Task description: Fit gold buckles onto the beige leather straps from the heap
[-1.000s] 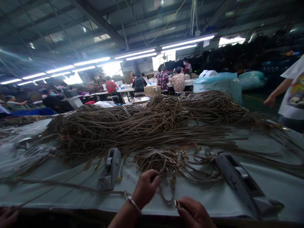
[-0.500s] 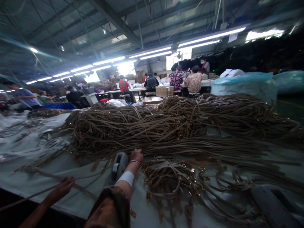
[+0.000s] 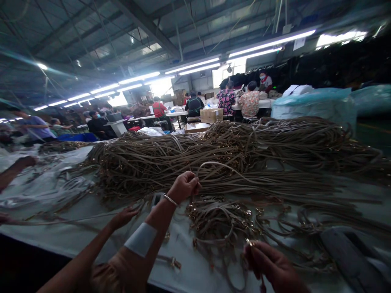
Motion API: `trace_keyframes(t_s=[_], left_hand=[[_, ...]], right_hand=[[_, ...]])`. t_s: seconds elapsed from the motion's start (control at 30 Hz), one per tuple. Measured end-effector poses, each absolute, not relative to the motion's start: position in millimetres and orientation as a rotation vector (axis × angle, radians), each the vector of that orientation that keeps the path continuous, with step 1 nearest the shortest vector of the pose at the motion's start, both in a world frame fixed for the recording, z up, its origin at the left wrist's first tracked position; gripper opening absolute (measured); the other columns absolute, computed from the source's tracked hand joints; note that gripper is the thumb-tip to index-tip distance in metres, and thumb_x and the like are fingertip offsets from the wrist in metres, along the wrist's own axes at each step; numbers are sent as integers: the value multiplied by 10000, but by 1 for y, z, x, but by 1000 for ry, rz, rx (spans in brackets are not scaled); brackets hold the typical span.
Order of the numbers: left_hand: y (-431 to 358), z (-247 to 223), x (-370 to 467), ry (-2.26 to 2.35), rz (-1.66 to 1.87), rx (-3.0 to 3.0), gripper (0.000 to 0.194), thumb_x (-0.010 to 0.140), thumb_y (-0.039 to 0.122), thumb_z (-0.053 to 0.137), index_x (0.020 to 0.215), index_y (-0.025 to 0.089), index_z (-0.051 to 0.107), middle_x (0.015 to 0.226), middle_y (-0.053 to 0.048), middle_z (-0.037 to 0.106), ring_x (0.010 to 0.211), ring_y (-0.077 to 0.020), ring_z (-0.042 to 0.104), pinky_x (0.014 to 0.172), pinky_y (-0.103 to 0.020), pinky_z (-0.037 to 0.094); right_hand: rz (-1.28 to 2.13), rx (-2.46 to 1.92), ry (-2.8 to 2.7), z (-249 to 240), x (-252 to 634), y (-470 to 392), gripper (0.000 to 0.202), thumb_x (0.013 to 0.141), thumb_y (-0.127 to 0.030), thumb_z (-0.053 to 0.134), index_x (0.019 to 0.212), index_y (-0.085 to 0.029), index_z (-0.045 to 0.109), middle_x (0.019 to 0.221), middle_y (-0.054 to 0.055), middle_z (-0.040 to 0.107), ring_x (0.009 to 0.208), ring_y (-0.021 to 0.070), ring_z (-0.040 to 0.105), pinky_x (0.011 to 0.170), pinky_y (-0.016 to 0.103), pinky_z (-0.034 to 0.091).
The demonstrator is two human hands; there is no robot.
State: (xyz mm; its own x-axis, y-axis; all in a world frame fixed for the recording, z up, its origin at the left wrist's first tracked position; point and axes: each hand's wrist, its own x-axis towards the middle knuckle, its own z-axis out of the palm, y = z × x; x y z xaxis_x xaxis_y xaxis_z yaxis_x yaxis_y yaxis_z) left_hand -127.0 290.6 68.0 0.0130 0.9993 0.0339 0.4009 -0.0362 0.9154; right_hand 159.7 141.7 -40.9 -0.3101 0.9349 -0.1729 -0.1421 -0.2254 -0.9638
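Observation:
My left hand (image 3: pixel 183 186), with a bangle at the wrist and a pale patch on the forearm, pinches a thin brown strap (image 3: pixel 218 164) that arches up and to the right over the big strap pile (image 3: pixel 171 158). At the lower right, my right hand (image 3: pixel 265 260) is closed on a strap end with a gold metal clasp (image 3: pixel 249 242). Between my hands lies a smaller heap of coiled straps (image 3: pixel 220 219) with gold fittings. A grey tape dispenser (image 3: pixel 157 199) stands partly hidden behind my left wrist.
Another person's hand (image 3: pixel 124 216) reaches in from the left, beside my left forearm; further hands show at the left edge. A grey dispenser (image 3: pixel 351 256) stands at the lower right. Clear plastic (image 3: pixel 70 183) lies left. Several people sit at tables behind.
My left hand has lifted and moved right, now holding up a strap. My right hand has come into view with a clasp. The other person's hand has moved right toward the dispenser.

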Motion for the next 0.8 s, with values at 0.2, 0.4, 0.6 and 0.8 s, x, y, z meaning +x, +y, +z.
trace_keyframes(t_s=[0.2,0.4,0.6,0.8], left_hand=[[191,73,-67,1193,772,1400,362,784,493,685,811,133,657,605,6,635,423,-66,506,404,-174,388],[125,55,-55,1051,597,1193,429,746,547,718,809,127,661,662,-23,670,471,-103,587,443,-207,476],[77,26,-77,821,531,776,431,773,505,725,874,88,695,677,-71,682,540,-159,655,513,-278,568],[38,27,-81,754,646,627,316,816,353,711,969,77,708,723,-66,654,612,-180,680,491,-295,601]], right_hand=[[1740,-766,-1082,32,131,157,370,846,-466,708,1106,-206,744,1054,104,720,926,234,629,811,344,493],[1860,-614,-845,35,123,139,284,841,-408,731,1007,-179,753,882,72,740,661,157,631,596,274,523],[1756,-633,-739,24,149,122,255,812,-380,767,944,-163,753,944,73,749,787,155,670,598,199,551],[1717,-644,-694,22,159,108,229,814,-374,770,939,-183,746,972,50,753,855,154,688,611,193,574]])
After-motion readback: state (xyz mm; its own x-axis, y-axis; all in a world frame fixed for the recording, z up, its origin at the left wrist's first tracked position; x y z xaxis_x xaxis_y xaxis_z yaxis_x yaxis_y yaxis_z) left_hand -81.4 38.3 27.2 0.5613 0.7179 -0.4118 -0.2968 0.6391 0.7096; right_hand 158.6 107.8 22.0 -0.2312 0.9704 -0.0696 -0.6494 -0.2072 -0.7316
